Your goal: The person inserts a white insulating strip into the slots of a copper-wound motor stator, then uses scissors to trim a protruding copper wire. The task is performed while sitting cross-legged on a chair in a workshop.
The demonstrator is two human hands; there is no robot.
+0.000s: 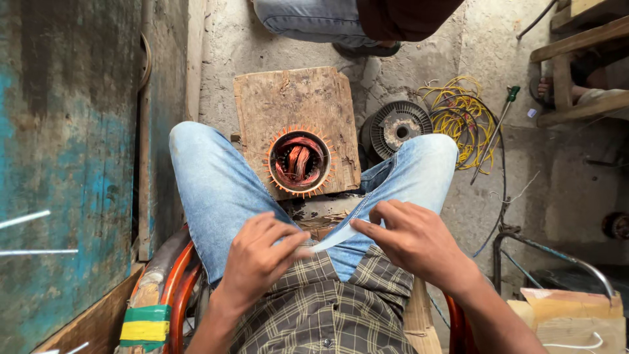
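Note:
I sit with my knees apart, looking down at my lap. My left hand (259, 255) and my right hand (409, 239) pinch the two ends of a thin pale strip (331, 239), like a slip of insulating paper, stretched between them over my jeans. Below my knees a round motor stator (299, 162) stands on a worn wooden board (295, 98). Copper windings fill its bore and orange paper tips stick out around the rim.
A grey finned rotor (398, 128) lies right of the board beside a tangle of yellow wire (462, 118) and a green-handled screwdriver (496, 128). Another person's legs (314, 19) stand at the top. A blue-painted wall (65, 164) is on the left, a red chair frame (177, 282) under me.

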